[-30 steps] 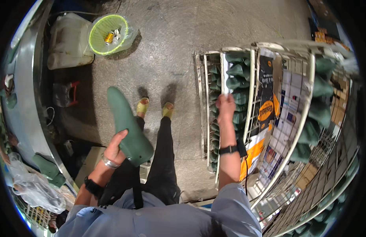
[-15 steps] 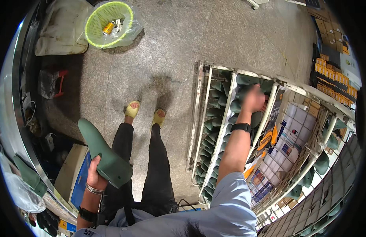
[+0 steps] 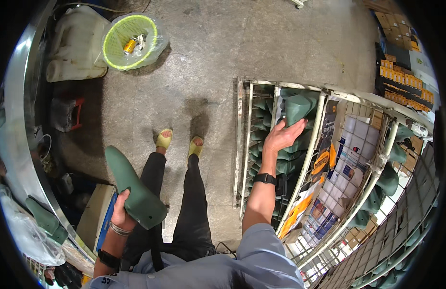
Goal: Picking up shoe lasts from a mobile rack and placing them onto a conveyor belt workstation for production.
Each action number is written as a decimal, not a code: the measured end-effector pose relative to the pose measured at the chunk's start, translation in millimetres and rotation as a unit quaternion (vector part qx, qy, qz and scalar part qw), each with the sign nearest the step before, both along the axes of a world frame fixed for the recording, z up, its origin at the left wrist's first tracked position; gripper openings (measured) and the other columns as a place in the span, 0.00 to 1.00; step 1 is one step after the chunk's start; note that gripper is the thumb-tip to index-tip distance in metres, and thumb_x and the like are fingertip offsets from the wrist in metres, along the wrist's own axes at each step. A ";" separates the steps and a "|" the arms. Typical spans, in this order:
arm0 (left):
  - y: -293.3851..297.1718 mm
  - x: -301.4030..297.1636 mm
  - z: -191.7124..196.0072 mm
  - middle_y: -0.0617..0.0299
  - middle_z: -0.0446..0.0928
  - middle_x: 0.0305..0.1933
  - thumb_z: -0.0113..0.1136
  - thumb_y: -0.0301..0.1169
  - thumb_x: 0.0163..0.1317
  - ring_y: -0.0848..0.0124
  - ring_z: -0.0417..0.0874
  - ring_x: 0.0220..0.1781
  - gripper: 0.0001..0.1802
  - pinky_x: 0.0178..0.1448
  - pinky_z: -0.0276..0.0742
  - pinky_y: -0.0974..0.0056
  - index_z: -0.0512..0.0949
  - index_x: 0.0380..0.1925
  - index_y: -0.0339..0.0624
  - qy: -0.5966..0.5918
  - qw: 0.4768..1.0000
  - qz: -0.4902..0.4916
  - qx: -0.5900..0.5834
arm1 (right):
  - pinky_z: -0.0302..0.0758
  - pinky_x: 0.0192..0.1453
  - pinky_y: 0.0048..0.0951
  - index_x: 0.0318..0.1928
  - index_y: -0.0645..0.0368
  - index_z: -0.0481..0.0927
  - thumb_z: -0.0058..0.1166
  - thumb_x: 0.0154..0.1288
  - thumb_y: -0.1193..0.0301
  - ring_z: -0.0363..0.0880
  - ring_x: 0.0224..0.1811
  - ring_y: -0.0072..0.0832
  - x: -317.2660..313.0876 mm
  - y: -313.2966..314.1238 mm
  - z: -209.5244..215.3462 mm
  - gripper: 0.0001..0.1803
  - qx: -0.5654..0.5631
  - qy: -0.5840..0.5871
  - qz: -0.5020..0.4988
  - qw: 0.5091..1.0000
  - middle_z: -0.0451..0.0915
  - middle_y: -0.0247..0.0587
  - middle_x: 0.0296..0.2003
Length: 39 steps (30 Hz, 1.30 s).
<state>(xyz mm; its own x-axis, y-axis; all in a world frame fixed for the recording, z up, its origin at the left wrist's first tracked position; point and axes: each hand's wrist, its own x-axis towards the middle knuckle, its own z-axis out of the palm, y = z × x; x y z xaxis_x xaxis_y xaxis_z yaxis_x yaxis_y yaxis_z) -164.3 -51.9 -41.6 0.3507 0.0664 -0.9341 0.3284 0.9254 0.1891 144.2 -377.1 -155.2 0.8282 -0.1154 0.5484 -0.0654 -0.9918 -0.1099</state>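
Note:
A dark green shoe last (image 3: 136, 190) is in my left hand (image 3: 122, 212), gripped by its thick end, with the narrow end tilted up and away. My right hand (image 3: 284, 136) reaches over the white metal rack (image 3: 324, 94), its fingers wrapped around the near part of another green shoe last (image 3: 297, 107). Beneath that hand, many more green lasts (image 3: 259, 136) stand packed in rows between the rack's bars. Part of the last in my right hand is covered by my fingers.
On the left a metal-edged bench (image 3: 21, 101) holds another green last (image 3: 42, 216) by a plastic bag (image 3: 28, 233). A lined yellow-green basket (image 3: 131, 62) and a dirty plastic jug (image 3: 76, 48) stand on the floor. Wire shelving (image 3: 360, 159) curves along the right; small boxes (image 3: 406, 82) lie beyond.
My right hand has moved left and a little nearer, and a shoe last now shows in its grasp. My left hand still holds its last, slightly lower and to the right.

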 end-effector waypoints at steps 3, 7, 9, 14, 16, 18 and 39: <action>7.3 8.1 4.1 0.57 0.76 0.38 0.50 0.40 0.59 0.65 0.77 0.39 0.18 0.46 0.73 0.61 0.70 0.42 0.37 0.013 1.000 0.001 0.001 | 0.67 0.55 0.41 0.56 0.69 0.62 0.54 0.51 0.74 0.66 0.54 0.51 0.8 -3.8 16.0 0.30 0.033 0.034 0.001 0.999 0.66 0.58 0.53; 18.9 2.9 4.7 0.59 0.75 0.39 0.51 0.40 0.58 0.67 0.77 0.40 0.18 0.46 0.73 0.63 0.70 0.42 0.38 0.014 1.000 -0.006 0.000 | 0.67 0.53 0.41 0.54 0.69 0.64 0.54 0.54 0.74 0.69 0.50 0.52 -10.2 1.6 56.5 0.27 0.036 0.038 0.075 0.996 0.69 0.59 0.49; 17.9 1.9 8.5 0.59 0.75 0.39 0.51 0.40 0.58 0.66 0.77 0.40 0.18 0.46 0.73 0.62 0.70 0.41 0.38 0.005 1.000 0.011 0.000 | 0.71 0.47 0.36 0.49 0.71 0.69 0.54 0.56 0.73 0.73 0.44 0.46 -33.0 25.6 72.9 0.21 0.143 0.070 0.072 0.985 0.73 0.55 0.44; 23.4 -21.5 28.5 0.58 0.75 0.42 0.53 0.40 0.57 0.66 0.76 0.41 0.18 0.48 0.72 0.62 0.71 0.43 0.40 -0.006 0.996 0.083 -0.034 | 0.76 0.41 0.25 0.36 0.69 0.75 0.53 0.61 0.71 0.74 0.31 0.20 -87.6 93.7 123.1 0.11 0.688 0.267 -0.059 0.673 0.77 0.38 0.32; 20.0 -19.0 49.6 0.59 0.75 0.42 0.55 0.39 0.57 0.67 0.76 0.43 0.19 0.49 0.71 0.63 0.71 0.43 0.40 -0.032 0.993 0.094 -0.058 | 0.78 0.42 0.27 0.36 0.68 0.76 0.53 0.61 0.71 0.75 0.30 0.21 -114.1 112.4 135.7 0.11 0.699 0.349 -0.036 0.623 0.76 0.37 0.30; 16.6 -14.6 80.4 0.60 0.75 0.42 0.56 0.39 0.56 0.67 0.76 0.44 0.19 0.50 0.70 0.64 0.72 0.44 0.39 -0.044 0.991 0.103 -0.068 | 0.78 0.42 0.30 0.37 0.68 0.76 0.52 0.61 0.71 0.76 0.30 0.23 -131.8 132.0 161.0 0.11 0.690 0.405 -0.001 0.599 0.77 0.38 0.30; 282.4 -115.2 164.2 0.54 0.73 0.40 0.59 0.39 0.51 0.64 0.77 0.42 0.26 0.43 0.75 0.58 0.66 0.46 0.35 0.000 0.936 0.260 0.236 | 0.76 0.52 0.33 0.48 0.73 0.67 0.50 0.61 0.71 0.75 0.46 0.37 -214.0 482.7 282.7 0.19 0.666 0.660 0.164 0.307 0.73 0.52 0.44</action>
